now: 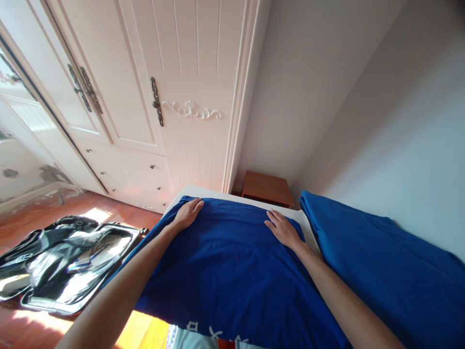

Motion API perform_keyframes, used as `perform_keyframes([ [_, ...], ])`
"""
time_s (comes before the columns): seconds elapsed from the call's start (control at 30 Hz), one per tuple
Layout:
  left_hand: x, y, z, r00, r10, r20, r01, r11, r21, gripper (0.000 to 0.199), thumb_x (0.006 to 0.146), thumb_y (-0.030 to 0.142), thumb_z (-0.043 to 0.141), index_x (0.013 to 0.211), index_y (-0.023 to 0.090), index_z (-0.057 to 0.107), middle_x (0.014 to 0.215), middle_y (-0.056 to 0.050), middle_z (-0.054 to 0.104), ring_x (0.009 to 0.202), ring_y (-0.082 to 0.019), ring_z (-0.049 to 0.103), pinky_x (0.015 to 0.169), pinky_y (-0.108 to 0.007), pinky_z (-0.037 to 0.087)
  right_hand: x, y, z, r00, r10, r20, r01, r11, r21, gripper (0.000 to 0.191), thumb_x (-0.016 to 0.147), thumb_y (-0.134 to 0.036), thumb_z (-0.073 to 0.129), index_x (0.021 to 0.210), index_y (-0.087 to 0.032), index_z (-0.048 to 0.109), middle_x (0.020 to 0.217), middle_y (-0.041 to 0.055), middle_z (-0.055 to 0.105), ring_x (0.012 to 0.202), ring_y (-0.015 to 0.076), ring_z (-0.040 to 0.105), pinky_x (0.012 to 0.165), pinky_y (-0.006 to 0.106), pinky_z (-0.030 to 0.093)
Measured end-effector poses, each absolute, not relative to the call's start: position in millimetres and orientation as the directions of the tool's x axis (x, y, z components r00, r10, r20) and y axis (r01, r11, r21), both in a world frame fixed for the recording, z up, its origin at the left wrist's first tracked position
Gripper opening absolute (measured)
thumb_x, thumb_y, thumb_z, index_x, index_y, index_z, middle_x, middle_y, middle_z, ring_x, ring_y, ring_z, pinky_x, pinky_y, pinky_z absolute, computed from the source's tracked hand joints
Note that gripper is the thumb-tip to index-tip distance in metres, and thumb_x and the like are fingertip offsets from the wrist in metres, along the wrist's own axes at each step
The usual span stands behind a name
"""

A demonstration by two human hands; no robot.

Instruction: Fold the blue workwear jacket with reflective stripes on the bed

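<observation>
A dark blue cloth lies spread over the near corner of a bed, with light creases across it. White marks show along its near edge. My left hand rests flat on the cloth near its far left corner, fingers stretched forward. On the far right part, my right hand lies palm down with its fingers spread. Both hands touch the cloth without gripping it. Whether the cloth is a garment or bedding I cannot tell.
A white mattress edge shows past the cloth. To the right lies a blue pillow or folded bedding by the wall. A brown nightstand stands behind, beside a white wardrobe. An open suitcase with dark items is on the wooden floor.
</observation>
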State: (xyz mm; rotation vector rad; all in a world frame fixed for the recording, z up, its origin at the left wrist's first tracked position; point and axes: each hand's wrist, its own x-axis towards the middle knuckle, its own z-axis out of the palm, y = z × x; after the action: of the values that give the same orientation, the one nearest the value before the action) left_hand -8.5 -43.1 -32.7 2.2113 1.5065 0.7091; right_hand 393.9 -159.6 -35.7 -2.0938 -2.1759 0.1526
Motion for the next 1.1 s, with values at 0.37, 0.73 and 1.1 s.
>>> perform_keyframes([
  [0.37, -15, -54, -23, -0.117, 0.872, 0.475, 0.623, -0.308, 0.719, 0.048, 0.093, 0.046, 0.039, 0.118, 0.012, 0.062, 0.117, -0.016, 0.065, 0.112, -0.028, 0.061, 0.100, -0.043, 0.046, 398, -168, -27, 0.033, 0.998, 0.062, 0.991, -0.024, -0.131, 0.061, 0.105, -0.049, 0.028, 0.150, -0.011, 0.044, 0.155, 0.0079, 0.027, 0.147, 0.0205, 0.024, 0.125, 0.038, 0.020],
  [0.73, -3, -53, -27, 0.252, 0.940, 0.231, 0.940, -0.295, 0.174, 0.063, 0.098, 0.051, 0.028, 0.140, 0.009, 0.052, 0.152, -0.019, 0.040, 0.144, -0.032, 0.032, 0.117, -0.049, 0.026, 374, -191, -50, 0.333, 0.908, 0.255, 0.943, -0.323, -0.081, 0.074, 0.099, -0.050, 0.037, 0.148, 0.004, 0.037, 0.154, 0.0233, 0.019, 0.147, 0.0351, 0.013, 0.121, 0.054, 0.008],
  [1.1, -19, -35, -19, 0.181, 0.976, 0.121, 0.718, -0.215, 0.662, 0.056, 0.088, 0.057, 0.042, 0.114, 0.014, 0.068, 0.140, -0.016, 0.055, 0.139, -0.032, 0.041, 0.117, -0.047, 0.028, 388, -186, -53, 0.295, 0.945, 0.143, 0.954, -0.284, -0.091, 0.076, 0.101, -0.056, 0.029, 0.150, 0.002, 0.037, 0.153, 0.0202, 0.025, 0.145, 0.0315, 0.020, 0.121, 0.049, 0.013],
])
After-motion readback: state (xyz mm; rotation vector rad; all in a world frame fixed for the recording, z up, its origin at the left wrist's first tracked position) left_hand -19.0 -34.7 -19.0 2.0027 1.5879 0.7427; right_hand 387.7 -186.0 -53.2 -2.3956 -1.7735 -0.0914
